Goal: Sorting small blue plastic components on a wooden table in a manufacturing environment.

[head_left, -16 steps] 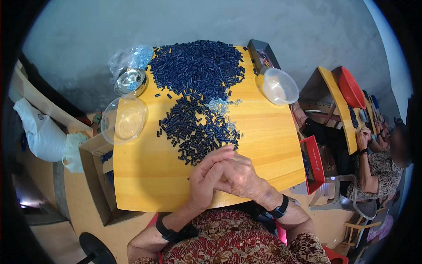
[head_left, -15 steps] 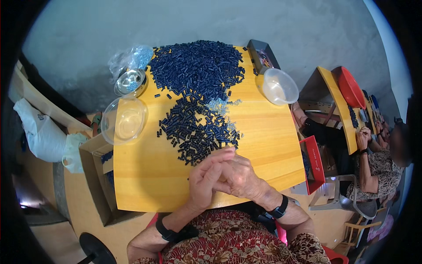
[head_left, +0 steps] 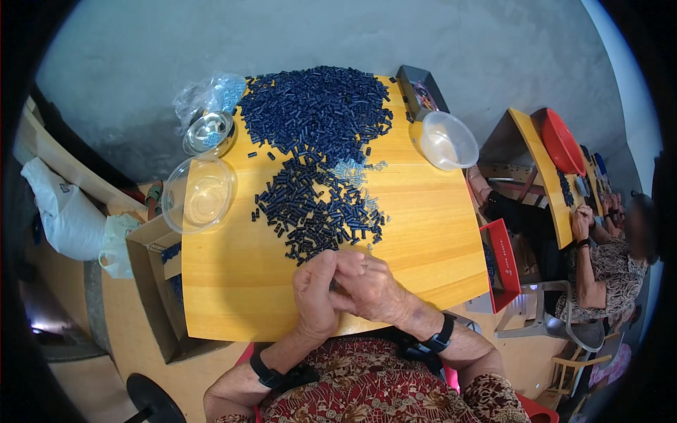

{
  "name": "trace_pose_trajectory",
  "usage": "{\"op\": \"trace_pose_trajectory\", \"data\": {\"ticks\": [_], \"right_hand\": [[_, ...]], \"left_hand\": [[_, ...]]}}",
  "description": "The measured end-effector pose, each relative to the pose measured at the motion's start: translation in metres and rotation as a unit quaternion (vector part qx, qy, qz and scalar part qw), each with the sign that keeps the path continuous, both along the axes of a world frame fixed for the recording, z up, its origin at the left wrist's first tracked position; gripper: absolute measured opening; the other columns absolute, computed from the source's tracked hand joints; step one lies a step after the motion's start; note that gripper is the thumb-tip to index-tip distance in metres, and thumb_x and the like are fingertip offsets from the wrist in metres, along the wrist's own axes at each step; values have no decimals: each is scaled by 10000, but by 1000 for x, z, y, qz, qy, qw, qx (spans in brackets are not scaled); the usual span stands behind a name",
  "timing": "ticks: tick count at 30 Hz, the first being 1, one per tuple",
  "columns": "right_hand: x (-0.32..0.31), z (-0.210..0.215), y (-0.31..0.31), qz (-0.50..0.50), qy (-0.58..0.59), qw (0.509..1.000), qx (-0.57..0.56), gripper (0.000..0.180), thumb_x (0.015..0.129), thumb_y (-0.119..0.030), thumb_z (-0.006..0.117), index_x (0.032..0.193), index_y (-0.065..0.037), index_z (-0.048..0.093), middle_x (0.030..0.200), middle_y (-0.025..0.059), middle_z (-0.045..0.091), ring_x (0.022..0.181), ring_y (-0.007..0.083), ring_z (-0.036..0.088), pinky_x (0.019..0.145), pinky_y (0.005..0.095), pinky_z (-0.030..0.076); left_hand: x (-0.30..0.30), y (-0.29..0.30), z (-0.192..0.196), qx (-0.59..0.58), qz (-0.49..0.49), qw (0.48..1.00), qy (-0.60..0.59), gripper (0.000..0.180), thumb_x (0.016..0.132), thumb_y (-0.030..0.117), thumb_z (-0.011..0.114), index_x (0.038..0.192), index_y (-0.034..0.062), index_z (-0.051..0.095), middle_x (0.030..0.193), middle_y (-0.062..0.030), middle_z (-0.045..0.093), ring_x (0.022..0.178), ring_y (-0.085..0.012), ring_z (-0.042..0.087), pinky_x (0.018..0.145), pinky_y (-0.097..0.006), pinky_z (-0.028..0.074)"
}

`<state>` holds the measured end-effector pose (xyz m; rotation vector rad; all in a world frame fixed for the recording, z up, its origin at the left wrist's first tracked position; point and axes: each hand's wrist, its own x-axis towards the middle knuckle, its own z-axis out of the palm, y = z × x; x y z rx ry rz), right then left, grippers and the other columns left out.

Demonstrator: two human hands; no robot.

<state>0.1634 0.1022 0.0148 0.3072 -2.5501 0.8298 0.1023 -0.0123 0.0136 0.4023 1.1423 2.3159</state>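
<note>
Both hands meet at the near edge of the yellow worktop (head_left: 247, 296), just in front of the person's patterned lap. The left hand (head_left: 315, 299) is curled, its fingers bent over toward the right hand (head_left: 367, 287), which closes against it from the other side; the fingertips of the two press together around something small and dark, barely showing in the gap between them. What exactly is pinched there is too hidden to tell. Each wrist wears a dark band.

Just beyond the fingers lies the near heap of dark blue tubes (head_left: 317, 211) — short little cylinders, scattered loosely, its closest pieces almost touching the knuckles. A bigger heap (head_left: 317, 109) of the same tubes covers the far middle of the worktop, the two running into each other. Among them, to the right of where they join, sits a small patch of clear bits (head_left: 352, 169).

On the left edge stands a clear bowl (head_left: 199, 194), and behind it a smaller bowl (head_left: 209, 132) with a crumpled plastic bag (head_left: 208, 93) just beside it. On the right edge a whitish bowl (head_left: 448, 141) rests near a dark tray (head_left: 421, 92) at the far corner.

Left of the worktop an open carton (head_left: 151, 282) stands on the floor, with white sacks (head_left: 67, 215) farther out. To the right another person (head_left: 606, 261) sits at a second yellow table — a red basin (head_left: 560, 141) on it.
</note>
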Motion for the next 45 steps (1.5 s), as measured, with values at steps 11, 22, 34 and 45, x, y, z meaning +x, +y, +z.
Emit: {"op": "trace_pose_trajectory", "data": {"ticks": [11,22,34,45], "right_hand": [[-8,10,1,2,25,1000,-2,229,752,-163,787,845,-20,634,769,112,638,738,289,653,687,389,538],[-3,26,37,-85,62,987,118,263,738,-203,793,812,-47,594,677,77,542,618,243,555,591,357,472],[-1,31,35,-86,59,993,62,400,720,-182,811,1046,-21,645,810,88,604,721,261,579,670,366,498],[-1,29,31,-79,78,994,23,363,707,-93,813,1019,-7,649,841,114,628,787,283,627,699,375,523]], "left_hand": [[-3,-1,11,-59,-9,998,5,419,1051,226,377,785,-14,596,831,-127,636,886,-226,598,910,-359,453],[-21,-11,14,-233,-115,966,14,198,983,183,588,1026,6,665,920,-14,659,873,-75,584,815,-255,463],[-23,-11,10,-196,-108,975,-6,154,945,134,646,1013,2,682,925,-15,693,835,-49,596,735,-208,460],[-21,-10,9,-194,-112,974,-17,172,962,166,627,994,14,700,910,3,680,834,-51,575,766,-222,450]]}}
